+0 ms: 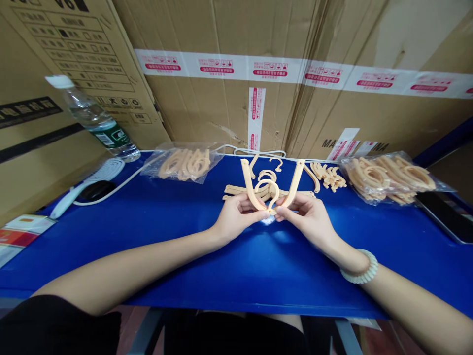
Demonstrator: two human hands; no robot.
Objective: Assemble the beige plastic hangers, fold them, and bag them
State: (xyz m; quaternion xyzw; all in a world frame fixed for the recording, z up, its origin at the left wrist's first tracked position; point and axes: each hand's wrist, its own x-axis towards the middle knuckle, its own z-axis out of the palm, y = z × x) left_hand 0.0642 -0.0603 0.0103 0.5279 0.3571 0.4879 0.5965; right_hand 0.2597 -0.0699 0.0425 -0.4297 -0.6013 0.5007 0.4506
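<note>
Both hands meet over the middle of a blue table [155, 236]. My left hand [236, 217] and my right hand [308, 217] pinch the bottom of a beige plastic hanger piece [271, 185], its two arms rising in a V with a hook between them. Fingers of both hands are closed on it. Just behind lie loose beige hanger parts [327, 175] and hooks [275, 162].
A clear bag of beige parts [185, 162] lies at the back left, another bag [388, 177] at the back right. A water bottle [96, 121], a white fan [88, 182], a dark tray [449, 214] and cardboard boxes [229, 108] surround the table.
</note>
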